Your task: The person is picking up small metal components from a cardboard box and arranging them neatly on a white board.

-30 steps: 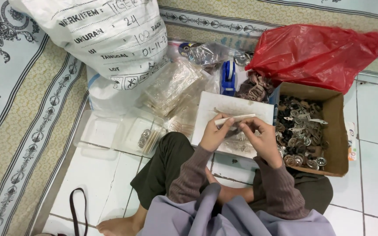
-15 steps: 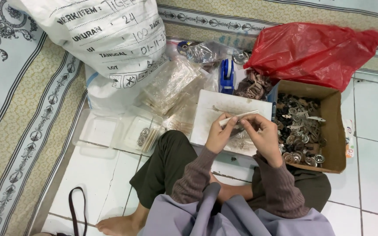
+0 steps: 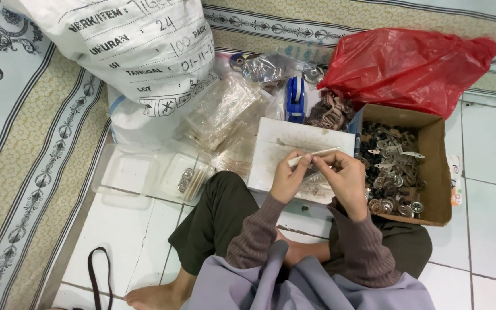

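A white tile floor [image 3: 116, 241] lies beside a patterned carpet [image 3: 24, 149], and a person sits on it with legs crossed. The left hand [image 3: 287, 179] and the right hand [image 3: 344, 179] meet over a flat white board [image 3: 294, 143] that rests in front of the knees. The fingers of both hands are pinched shut on a small clear packet [image 3: 316, 170], and a thin pale stick [image 3: 314, 156] pokes out just above the left fingers. What is inside the packet is too small to tell. Just to the right of the right fingers stands a brown cardboard box [image 3: 436, 172], still holding lots of small round metal bits [image 3: 394, 172], so a big heap looks left to do. Past the fingers, up and to the left, lies a pile of clear packets [image 3: 225, 112]; I cannot tell if they are filled or empty. To the left of the left fingers sits a clear plastic tray [image 3: 127, 172] with only a few small pieces in it. Farther off lie a blue tape holder [image 3: 295, 99], a red plastic bag [image 3: 409, 63] and a big white sack [image 3: 139, 51].
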